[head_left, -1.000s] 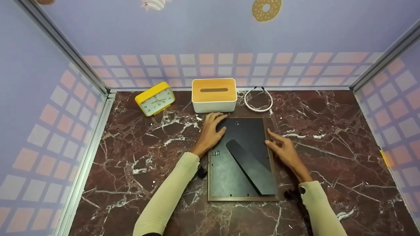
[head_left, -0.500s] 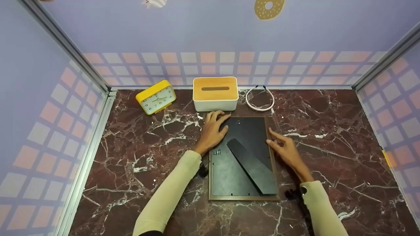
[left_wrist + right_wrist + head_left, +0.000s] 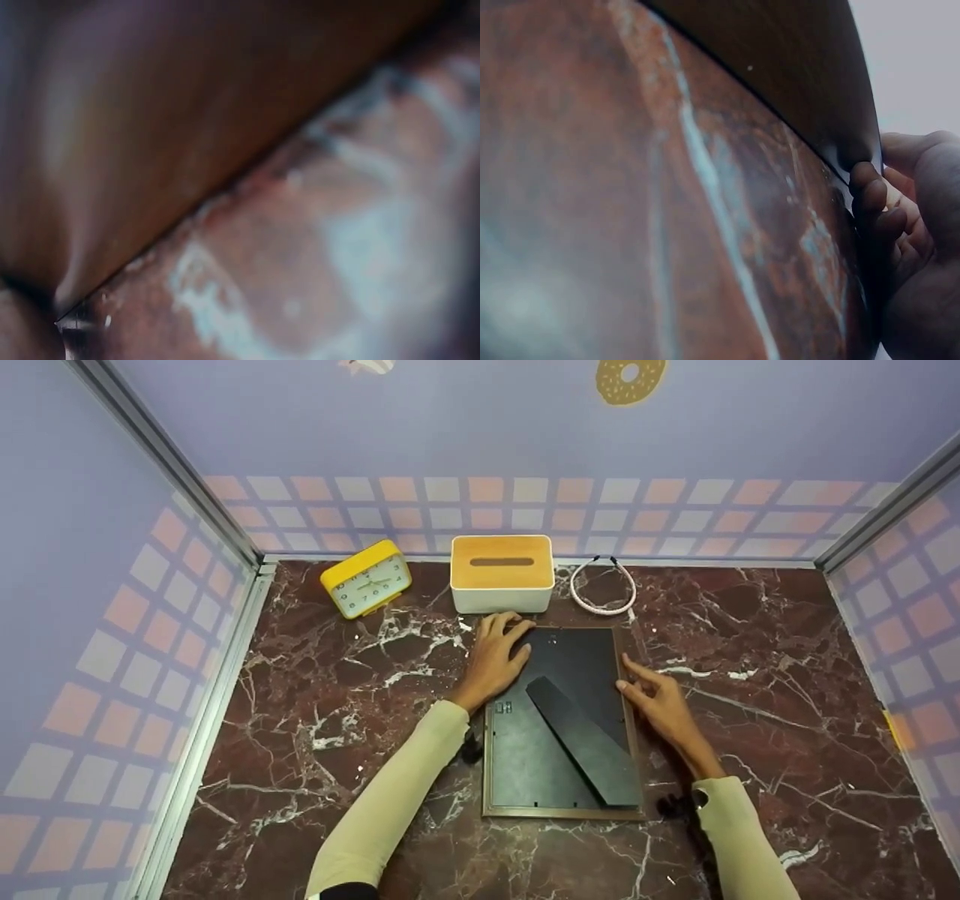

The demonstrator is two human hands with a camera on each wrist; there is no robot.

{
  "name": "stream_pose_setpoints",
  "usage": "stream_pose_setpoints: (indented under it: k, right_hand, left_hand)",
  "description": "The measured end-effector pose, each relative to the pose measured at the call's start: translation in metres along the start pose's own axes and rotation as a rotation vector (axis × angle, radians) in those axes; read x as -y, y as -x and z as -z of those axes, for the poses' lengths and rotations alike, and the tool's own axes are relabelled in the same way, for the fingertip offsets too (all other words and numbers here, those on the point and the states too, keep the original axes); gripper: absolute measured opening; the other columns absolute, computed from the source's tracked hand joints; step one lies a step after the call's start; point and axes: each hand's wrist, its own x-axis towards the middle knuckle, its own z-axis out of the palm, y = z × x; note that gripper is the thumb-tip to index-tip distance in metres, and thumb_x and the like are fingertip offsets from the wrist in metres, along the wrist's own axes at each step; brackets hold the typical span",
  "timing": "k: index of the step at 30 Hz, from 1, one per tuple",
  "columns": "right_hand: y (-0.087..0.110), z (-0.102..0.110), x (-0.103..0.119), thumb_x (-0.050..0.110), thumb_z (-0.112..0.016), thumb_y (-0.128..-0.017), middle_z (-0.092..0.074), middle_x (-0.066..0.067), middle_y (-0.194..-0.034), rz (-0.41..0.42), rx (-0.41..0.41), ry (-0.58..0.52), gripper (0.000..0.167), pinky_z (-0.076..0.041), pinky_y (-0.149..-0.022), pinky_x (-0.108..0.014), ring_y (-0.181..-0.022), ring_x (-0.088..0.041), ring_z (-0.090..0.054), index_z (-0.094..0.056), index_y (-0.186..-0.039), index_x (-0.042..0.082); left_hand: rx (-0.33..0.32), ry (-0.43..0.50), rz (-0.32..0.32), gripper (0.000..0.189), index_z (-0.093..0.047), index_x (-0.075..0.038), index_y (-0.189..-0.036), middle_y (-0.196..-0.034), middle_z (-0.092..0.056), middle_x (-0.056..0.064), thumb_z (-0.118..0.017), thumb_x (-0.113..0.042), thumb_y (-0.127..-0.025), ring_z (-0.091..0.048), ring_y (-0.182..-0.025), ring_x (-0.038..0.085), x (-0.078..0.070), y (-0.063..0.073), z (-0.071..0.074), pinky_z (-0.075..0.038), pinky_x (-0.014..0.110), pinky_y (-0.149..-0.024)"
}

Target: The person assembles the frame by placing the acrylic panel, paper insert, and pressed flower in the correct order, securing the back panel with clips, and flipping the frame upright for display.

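Note:
A picture frame [image 3: 525, 765] with a black back and brown edges lies face down on the table. Its stand leg [image 3: 581, 746] slants across the back. My left hand [image 3: 491, 660] grips the far left corner, its thumb over the black back and its fingers bent at the edge. At the right edge, my right hand [image 3: 660, 709] holds the frame between thumb and fingers. Curled fingers [image 3: 870, 187] meet the frame's brown side [image 3: 780, 52] low by the table in the right wrist view. Blur fills the left wrist view, where the brown side [image 3: 187, 112] borders the tabletop.
A white tissue box [image 3: 501, 598] with a wooden lid stands just beyond the frame. Left of it is a yellow alarm clock [image 3: 367, 579]; right of it lies a white headband [image 3: 602, 610]. Walls enclose the marbled table [image 3: 765, 697] at the back and both sides.
The head view has shifted slightly, so everything appears a little further right. Both hands keep their places on the picture frame.

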Motion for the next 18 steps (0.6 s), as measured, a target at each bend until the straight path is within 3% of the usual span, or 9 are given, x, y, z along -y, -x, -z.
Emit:
stream_pose_setpoints:
  k: [5, 11, 18]
  right_hand:
    - [-0.001, 0.001, 0.0, -0.005, -0.073, -0.102, -0.056, -0.018, -0.063, -0.013, 0.022, -0.011, 0.052, -0.033, -0.047, -0.015, -0.05, -0.003, -0.042, -0.058, -0.151, -0.01]
    - [-0.002, 0.001, -0.003, -0.006, -0.074, -0.101, -0.054, -0.001, -0.064, -0.022, 0.013, -0.013, 0.051, -0.032, -0.047, -0.014, -0.051, -0.001, -0.042, -0.059, -0.15, -0.01]
    - [-0.006, 0.001, -0.028, -0.003, -0.076, -0.101, -0.053, 0.003, -0.064, -0.026, -0.005, 0.007, 0.053, -0.032, -0.046, -0.016, -0.051, -0.004, -0.041, -0.061, -0.152, -0.004]
  left_hand:
    - [-0.009, -0.027, 0.0, 0.039, -0.072, -0.013, -0.146, -0.151, -0.057, 0.013, -0.067, -0.02, -0.108, -0.044, -0.143, 0.035, -0.001, -0.001, 0.0, -0.035, 0.053, -0.124]
    - [-0.006, -0.034, 0.008, 0.039, -0.073, -0.013, -0.144, -0.15, -0.058, 0.013, -0.068, -0.02, -0.107, -0.045, -0.143, 0.034, -0.002, -0.002, -0.001, -0.035, 0.051, -0.125]
    - [-0.026, -0.067, -0.016, 0.035, -0.076, -0.016, -0.141, -0.148, -0.06, 0.012, -0.067, -0.017, -0.107, -0.047, -0.141, 0.034, -0.002, -0.002, -0.001, -0.037, 0.051, -0.124]
